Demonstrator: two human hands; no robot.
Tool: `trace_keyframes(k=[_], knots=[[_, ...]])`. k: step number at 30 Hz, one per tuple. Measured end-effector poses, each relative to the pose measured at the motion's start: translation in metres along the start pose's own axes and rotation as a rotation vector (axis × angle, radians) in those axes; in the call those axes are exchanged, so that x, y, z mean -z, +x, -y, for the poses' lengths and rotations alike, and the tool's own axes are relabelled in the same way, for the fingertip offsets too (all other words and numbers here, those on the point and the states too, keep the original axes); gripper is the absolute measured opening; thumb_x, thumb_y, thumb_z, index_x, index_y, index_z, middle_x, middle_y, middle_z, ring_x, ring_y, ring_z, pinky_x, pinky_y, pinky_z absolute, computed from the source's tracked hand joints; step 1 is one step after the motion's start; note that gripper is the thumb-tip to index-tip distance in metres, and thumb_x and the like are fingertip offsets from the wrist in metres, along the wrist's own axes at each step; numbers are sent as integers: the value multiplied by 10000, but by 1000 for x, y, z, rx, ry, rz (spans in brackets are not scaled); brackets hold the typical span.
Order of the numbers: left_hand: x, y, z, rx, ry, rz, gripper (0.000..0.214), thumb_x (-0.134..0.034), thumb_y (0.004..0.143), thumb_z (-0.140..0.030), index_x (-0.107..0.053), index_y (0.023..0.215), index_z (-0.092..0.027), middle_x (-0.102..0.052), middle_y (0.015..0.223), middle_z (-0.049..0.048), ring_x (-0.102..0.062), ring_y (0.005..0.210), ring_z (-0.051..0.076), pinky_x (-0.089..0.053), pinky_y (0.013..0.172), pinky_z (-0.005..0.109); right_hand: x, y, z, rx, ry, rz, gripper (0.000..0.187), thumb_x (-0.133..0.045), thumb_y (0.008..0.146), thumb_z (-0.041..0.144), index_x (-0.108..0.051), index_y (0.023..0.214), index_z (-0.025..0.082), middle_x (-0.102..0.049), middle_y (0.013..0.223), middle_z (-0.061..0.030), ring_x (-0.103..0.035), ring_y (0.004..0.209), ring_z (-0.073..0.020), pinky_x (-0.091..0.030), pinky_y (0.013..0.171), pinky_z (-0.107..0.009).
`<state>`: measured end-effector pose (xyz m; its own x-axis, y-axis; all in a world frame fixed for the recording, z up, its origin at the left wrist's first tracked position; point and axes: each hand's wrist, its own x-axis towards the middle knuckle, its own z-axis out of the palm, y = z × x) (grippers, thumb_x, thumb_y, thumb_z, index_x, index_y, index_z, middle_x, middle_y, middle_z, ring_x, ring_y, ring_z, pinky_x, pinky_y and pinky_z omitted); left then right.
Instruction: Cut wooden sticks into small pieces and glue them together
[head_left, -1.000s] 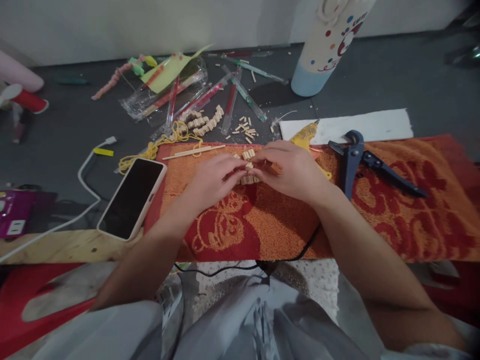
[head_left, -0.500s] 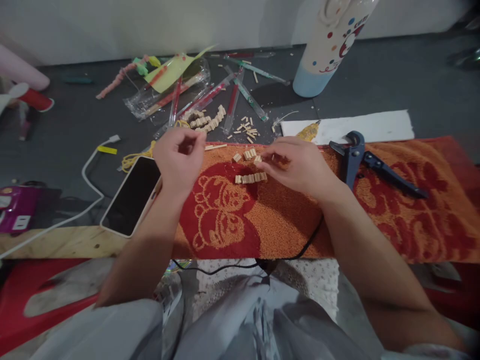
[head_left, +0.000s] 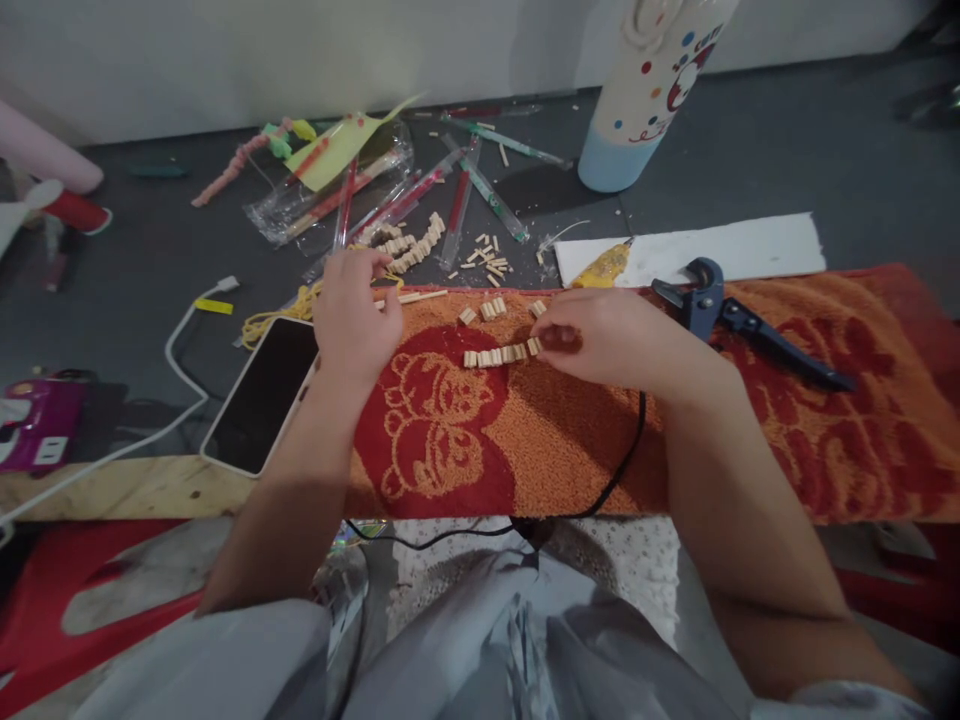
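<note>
A row of short wooden stick pieces [head_left: 491, 357] lies on the orange and red towel [head_left: 577, 450]. At its right end my right hand [head_left: 611, 335] pinches one small wooden piece [head_left: 534, 346] between thumb and fingertips, in line with the row. Just behind the row rest a small cluster of pieces [head_left: 493, 309], a single piece [head_left: 466, 316] and another loose piece [head_left: 538, 309]. My left hand [head_left: 356, 315] hovers over the towel's left part, thumb and fingers apart. Beside its thumb are thin wooden sticks [head_left: 420, 296].
A phone [head_left: 262, 395] lies by my left forearm, a blue cutter tool [head_left: 705, 295] right of my right hand. Farther back are a bottle [head_left: 619, 150], wrapped sticks [head_left: 491, 195], joined wooden pieces [head_left: 420, 245], loose bits [head_left: 491, 262] and a yellow glue-like tube [head_left: 604, 266] on white board [head_left: 712, 250].
My right hand has moved from the pieces behind the row to the row's right end, where a piece now sits. My left hand's fingers, pinched before, have parted.
</note>
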<state>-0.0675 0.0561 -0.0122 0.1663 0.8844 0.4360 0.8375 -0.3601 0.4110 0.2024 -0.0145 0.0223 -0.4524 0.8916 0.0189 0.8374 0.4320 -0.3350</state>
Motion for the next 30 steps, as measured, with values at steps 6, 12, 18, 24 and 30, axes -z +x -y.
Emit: trace_keyframes(k=[6,12,18,24,30], knots=[[-4,-3,-4,-51,-5,62,247,-578,817,-146,-563,1047,-234,-608,1076,70,-608,1061,252,-494,972,427,-3,0,4,13,-76,45,189,-502,842,186,-690,823,195,-714,896,-75,-627,835,-221,-435,702,-329],[-1,-4,-6,-140,-22,68,220,-561,833,-161,-594,1034,-246,-610,1083,62,-616,1041,222,-519,941,387,-4,1,4,35,-125,61,189,-514,845,177,-703,861,180,-723,911,-92,-640,832,-233,-451,711,-343],[-3,-4,-12,-353,-70,220,196,-551,856,-216,-619,1036,-247,-613,1052,65,-588,1054,235,-482,979,427,-4,1,8,22,-162,74,174,-518,848,166,-693,849,169,-715,888,-94,-643,823,-240,-444,705,-343],[-10,-4,-18,-379,-106,322,236,-557,832,-213,-626,1057,-229,-607,1071,75,-569,1043,241,-459,971,432,-4,-1,5,-3,-77,48,178,-567,805,179,-693,932,183,-703,866,-76,-631,832,-237,-433,697,-326],[-14,-2,-13,-390,-146,356,309,-567,776,-159,-627,1068,-238,-592,1079,70,-542,1058,246,-440,983,453,2,-6,1,-31,-60,-78,305,-432,866,129,-686,1013,210,-716,983,-78,-635,902,-234,-441,725,-329]])
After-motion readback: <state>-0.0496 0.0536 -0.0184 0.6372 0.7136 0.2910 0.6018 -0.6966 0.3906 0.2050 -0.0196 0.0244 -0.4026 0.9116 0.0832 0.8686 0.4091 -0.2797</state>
